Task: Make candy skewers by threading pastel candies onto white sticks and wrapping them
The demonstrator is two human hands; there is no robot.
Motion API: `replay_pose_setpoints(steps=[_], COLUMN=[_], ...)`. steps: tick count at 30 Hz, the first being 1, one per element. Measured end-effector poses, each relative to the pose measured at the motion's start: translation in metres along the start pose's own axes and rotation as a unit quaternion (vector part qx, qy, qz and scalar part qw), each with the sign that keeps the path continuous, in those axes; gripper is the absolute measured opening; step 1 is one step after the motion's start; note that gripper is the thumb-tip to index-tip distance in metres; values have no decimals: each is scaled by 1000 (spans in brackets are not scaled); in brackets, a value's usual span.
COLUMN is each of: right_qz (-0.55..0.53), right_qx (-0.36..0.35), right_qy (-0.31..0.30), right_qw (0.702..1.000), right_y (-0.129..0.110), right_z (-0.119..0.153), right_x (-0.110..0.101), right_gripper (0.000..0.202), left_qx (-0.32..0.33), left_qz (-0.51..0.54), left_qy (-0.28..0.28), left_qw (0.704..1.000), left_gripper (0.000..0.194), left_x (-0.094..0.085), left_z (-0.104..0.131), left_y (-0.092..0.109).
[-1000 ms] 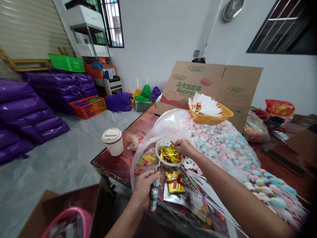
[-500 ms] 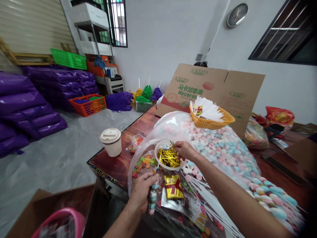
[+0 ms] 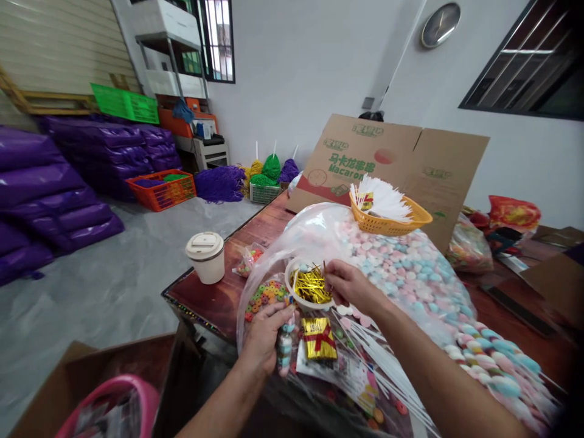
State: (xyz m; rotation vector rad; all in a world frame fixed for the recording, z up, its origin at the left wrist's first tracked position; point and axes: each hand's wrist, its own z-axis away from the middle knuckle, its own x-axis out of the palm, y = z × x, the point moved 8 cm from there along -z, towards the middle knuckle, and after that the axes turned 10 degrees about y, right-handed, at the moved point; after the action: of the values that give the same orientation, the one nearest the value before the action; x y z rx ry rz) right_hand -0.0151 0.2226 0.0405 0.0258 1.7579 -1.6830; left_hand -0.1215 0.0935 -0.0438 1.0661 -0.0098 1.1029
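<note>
Closed round a marshmallow skewer (image 3: pixel 285 353) in a clear wrapper is my left hand (image 3: pixel 262 337); the pastel pieces hang downward and the white stick points up. My right hand (image 3: pixel 351 285) pinches a thin gold twist tie (image 3: pixel 325 269) at the right side of a white bowl (image 3: pixel 292 293). Loose gold twist ties (image 3: pixel 311 287) fill that bowl. Just below it lies a gold twist-tie bundle (image 3: pixel 318 342) with a red band, on a printed plastic bag. Colourful ring candies (image 3: pixel 269 297) sit left of the bowl, and white sticks (image 3: pixel 387 365) fan out under my right forearm.
A big clear bag of pastel marshmallows (image 3: pixel 387 261) covers the table's middle. Behind stand a yellow basket (image 3: pixel 387 226) of white sticks and an upright cardboard sheet (image 3: pixel 401 161). A lidded cup (image 3: pixel 206 261) stands at the left edge. Bottom left is a pink tub (image 3: pixel 148 401).
My right hand has shifted slightly right, with a twist tie now standing up from its fingertips. The left hand, still on the skewer, has risen a little in view.
</note>
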Motion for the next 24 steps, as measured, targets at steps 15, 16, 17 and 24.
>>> replay_pose_setpoints(steps=[15, 16, 17, 24], right_qz=[-16, -13, -6, 64], right_qx=[-157, -157, -158, -196], right_qy=[74, 76, 84, 186], right_qw=[985, 985, 984, 961], right_y=[32, 33, 33, 29], right_z=[105, 109, 112, 128], right_x=[6, 4, 2, -6], right_gripper=[54, 55, 54, 48], left_qx=[27, 21, 16, 36], left_qz=[-164, -167, -168, -183], left_qy=[-146, -157, -172, -222], left_qw=[975, 973, 970, 957], left_gripper=[11, 13, 14, 26], left_x=[52, 52, 52, 58], left_z=[54, 57, 60, 70], left_y=[-37, -39, -41, -49])
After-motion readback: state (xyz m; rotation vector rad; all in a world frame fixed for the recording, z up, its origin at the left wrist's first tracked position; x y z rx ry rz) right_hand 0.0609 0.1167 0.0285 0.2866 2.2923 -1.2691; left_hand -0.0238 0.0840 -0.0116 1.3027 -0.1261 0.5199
